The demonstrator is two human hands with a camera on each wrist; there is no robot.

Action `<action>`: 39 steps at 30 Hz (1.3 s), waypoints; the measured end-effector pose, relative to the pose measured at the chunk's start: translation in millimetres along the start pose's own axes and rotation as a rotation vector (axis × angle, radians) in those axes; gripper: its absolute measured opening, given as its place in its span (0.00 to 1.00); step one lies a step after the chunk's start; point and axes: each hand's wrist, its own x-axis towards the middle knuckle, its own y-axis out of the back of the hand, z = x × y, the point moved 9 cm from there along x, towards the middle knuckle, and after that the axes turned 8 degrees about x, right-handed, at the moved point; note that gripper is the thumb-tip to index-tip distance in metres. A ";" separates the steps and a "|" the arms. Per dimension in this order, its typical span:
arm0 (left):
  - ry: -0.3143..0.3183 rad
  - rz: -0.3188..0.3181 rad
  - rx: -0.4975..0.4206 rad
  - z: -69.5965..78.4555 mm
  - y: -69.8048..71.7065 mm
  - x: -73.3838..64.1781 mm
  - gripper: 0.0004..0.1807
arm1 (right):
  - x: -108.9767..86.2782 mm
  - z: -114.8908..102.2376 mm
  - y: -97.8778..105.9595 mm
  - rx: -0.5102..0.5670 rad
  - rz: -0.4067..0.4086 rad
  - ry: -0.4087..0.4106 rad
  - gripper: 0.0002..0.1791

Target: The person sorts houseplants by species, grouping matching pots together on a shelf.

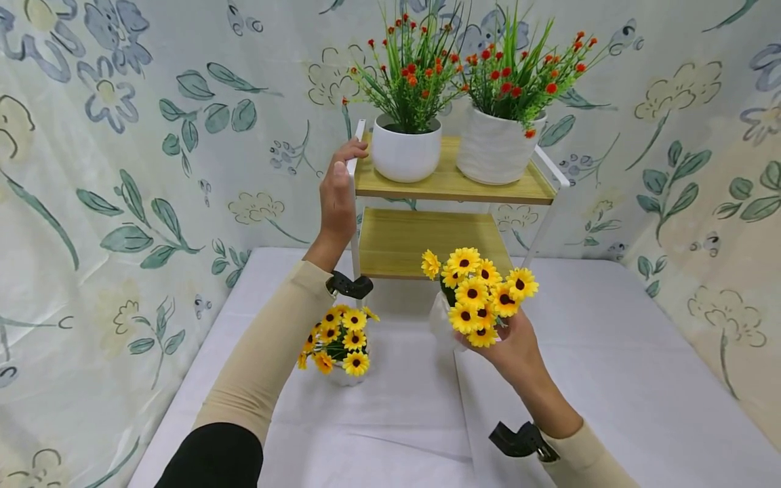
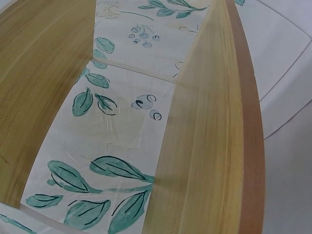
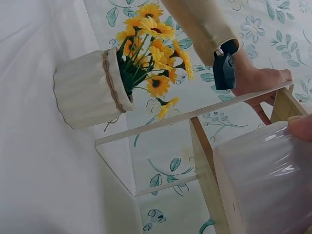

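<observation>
My left hand (image 1: 339,196) grips the upper left side of a two-tier shelf rack (image 1: 454,193) with wooden boards and a white frame. In the right wrist view that left hand (image 3: 258,87) shows fingers around the white side post. My right hand (image 1: 515,349) holds a white flowerpot (image 1: 442,318) with yellow sunflowers (image 1: 478,291), just in front of the lower board (image 1: 427,237). The held pot (image 3: 268,180) fills the lower right of the right wrist view, a thumb on its side. Only the rack's boards (image 2: 209,146) show in the left wrist view, the left hand hidden there.
Two white pots with red-flowered plants, a smooth one (image 1: 405,152) and a ribbed one (image 1: 497,149), stand on the top board. Another sunflower pot (image 3: 87,90), tied with twine, stands on the white-covered table (image 1: 390,434) left of the rack. Floral cloth (image 1: 183,156) hangs behind.
</observation>
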 end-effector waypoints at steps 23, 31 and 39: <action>-0.003 -0.005 0.006 3.3 0.2 -0.2 0.27 | 22.8 -19.6 25.7 0.046 0.134 0.060 0.45; 0.008 -0.006 0.006 2.7 0.6 -0.8 0.28 | 35.6 -20.8 31.2 0.023 0.170 0.100 0.45; 0.007 -0.011 0.009 3.2 0.1 -0.2 0.28 | 43.0 -17.2 34.6 0.001 0.204 0.101 0.44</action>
